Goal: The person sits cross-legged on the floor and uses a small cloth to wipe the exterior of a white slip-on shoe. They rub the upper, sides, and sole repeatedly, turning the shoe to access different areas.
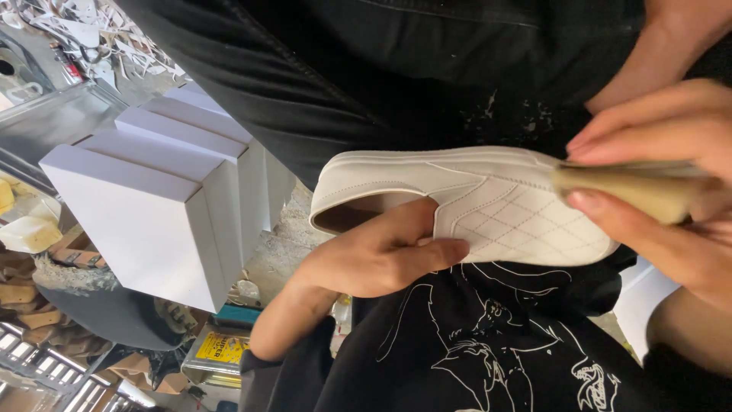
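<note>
Your left hand gripped the white slip-on shoe from below, fingers tucked into the opening at the heel end, thumb pressed flat along the outer side beside the quilted panel. Hand closed on the shoe, no gap visible. Your right hand was closed on a tan, flat wedge-shaped piece, pinched between thumb underneath and fingers on top. Its tip touched the toe end of the shoe, right at the top edge near the quilted diamond stitching. Couldn't tell what the piece was made of; its far end was hidden inside the hand.

The shoe was held in the air in front of your body, lying on its side, sole edge up, toe pointing toward your right hand, heel toward the boxes. It rested on nothing but your hands. Behind it, your black trousers with a few pale specks; below it, your black shirt with a white line-drawn print.

Off to the side of your left hand stood a row of plain white cardboard boxes, touching one another, well apart from the shoe. Beyond them, a grey metal surface and a heap of pale scraps. Near the boxes' lower end, a yellow tin, a dark round shape and blurred brownish clutter.
</note>
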